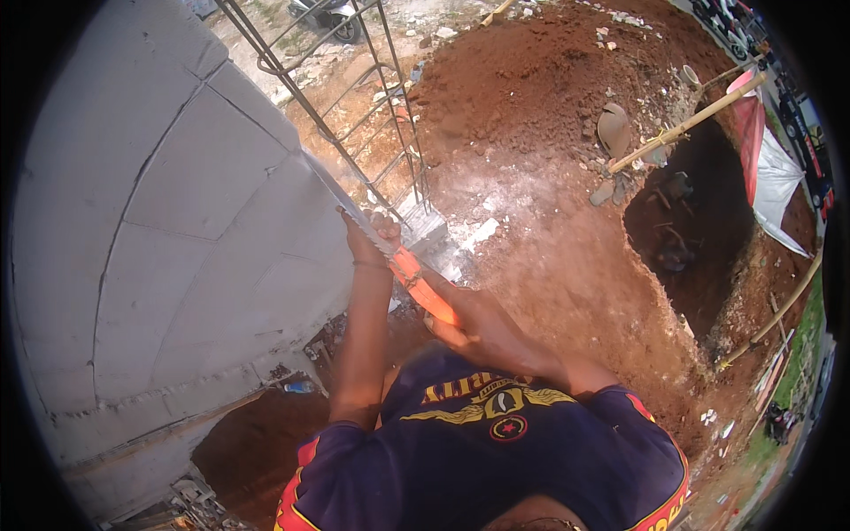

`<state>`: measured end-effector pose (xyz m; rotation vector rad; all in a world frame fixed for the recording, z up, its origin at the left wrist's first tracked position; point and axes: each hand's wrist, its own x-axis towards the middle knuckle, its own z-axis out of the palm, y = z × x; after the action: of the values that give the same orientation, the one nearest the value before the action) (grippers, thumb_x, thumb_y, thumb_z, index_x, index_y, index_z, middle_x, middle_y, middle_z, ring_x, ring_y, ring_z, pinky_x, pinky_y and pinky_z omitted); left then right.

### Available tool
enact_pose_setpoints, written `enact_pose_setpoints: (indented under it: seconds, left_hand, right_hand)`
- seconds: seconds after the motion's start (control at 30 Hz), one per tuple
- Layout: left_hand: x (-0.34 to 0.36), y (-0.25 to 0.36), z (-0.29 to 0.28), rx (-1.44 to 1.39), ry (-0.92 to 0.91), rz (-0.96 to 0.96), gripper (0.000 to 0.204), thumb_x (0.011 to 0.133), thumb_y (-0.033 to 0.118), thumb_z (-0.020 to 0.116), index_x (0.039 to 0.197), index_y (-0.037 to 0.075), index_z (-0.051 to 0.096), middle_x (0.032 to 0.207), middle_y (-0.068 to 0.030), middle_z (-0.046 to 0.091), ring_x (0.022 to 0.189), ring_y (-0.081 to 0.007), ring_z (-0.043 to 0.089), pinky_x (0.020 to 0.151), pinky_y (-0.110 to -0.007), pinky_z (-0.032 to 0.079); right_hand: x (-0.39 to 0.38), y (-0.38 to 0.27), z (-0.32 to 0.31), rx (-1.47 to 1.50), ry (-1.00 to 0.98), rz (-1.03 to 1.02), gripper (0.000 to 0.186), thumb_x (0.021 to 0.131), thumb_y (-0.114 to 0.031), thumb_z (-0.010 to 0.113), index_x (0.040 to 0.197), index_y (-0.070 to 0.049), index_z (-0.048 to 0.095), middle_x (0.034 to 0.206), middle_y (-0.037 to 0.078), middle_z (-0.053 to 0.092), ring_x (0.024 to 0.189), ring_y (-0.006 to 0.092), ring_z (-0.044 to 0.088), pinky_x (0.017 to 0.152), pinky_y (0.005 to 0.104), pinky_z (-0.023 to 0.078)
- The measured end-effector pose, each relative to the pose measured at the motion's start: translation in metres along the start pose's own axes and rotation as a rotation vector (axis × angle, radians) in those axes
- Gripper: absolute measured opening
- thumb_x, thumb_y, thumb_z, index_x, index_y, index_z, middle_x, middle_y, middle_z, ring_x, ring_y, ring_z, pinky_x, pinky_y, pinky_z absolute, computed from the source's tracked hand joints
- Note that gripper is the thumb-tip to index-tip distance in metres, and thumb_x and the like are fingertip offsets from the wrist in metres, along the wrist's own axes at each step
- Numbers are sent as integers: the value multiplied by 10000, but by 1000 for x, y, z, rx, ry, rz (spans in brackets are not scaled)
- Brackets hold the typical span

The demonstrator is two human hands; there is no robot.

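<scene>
Right hand wrapped firmly round the grip of an orange-handled saw, fingers closed. Left hand just ahead of the handle, fingers partly curled beside the blade; from where I stand, cannot tell whether it grips the blade or the wall's edge. Saw lies slantwise, handle toward the chest, blade running up and leftward along the right-hand edge of the grey block wall. On the left, the wall face bounds movement. Beyond the left hand, a steel rebar cage stands close, its foot near the fingers. To the right of both hands, open room over red earth reaches as far as the rim of a dark pit, well apart from the saw. Behind the handle, the wearer's dark shirt sits near.
</scene>
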<state>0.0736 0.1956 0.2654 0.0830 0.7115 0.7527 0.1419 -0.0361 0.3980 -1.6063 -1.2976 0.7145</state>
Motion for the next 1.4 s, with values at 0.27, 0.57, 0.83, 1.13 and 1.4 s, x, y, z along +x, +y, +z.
enact_pose_setpoints:
  seconds: [0.27, 0.57, 0.83, 1.13, 1.4]
  left_hand:
    - [1, -4, 7, 111, 156, 204, 542, 951, 646, 437, 800, 128, 385, 561, 10, 328, 414, -121, 329, 398, -253, 293]
    - [1, -11, -11, 162, 106, 272, 627, 936, 649, 461, 1098, 45, 416, 634, -21, 364, 435, -124, 348, 396, -263, 319]
    - [1, -1, -8, 58, 60, 20, 542, 956, 626, 446, 990, 88, 396, 579, 20, 325, 416, -125, 328, 393, -258, 303]
    - [1, 5, -4, 61, 31, 90, 542, 943, 640, 460, 990, 101, 415, 596, 10, 334, 429, -119, 347, 395, -271, 326]
    - [0, 6, -3, 107, 24, 133, 558, 946, 631, 460, 1053, 91, 370, 625, 2, 331, 427, -111, 343, 411, -261, 324]
  right_hand:
    - [1, 6, 5, -24, -111, 91, 633, 861, -79, 612, 1458, -138, 411, 810, 244, 657, 732, 422, 644, 687, 412, 517]
    - [-7, 10, 14, 29, -33, -16, 621, 855, -83, 620, 1446, -80, 429, 760, 229, 644, 629, 395, 618, 608, 407, 505]
    - [-1, 0, 19, 28, -41, 161, 616, 850, -79, 598, 1440, -128, 432, 719, 250, 604, 633, 397, 624, 619, 446, 487]
    - [1, -5, 17, -82, -3, -18, 626, 817, -67, 633, 1401, 11, 420, 759, 299, 614, 711, 466, 617, 646, 488, 477]
    - [5, -9, 16, -72, -113, 8, 642, 804, -94, 655, 1386, 39, 417, 802, 281, 633, 755, 466, 625, 673, 501, 489]
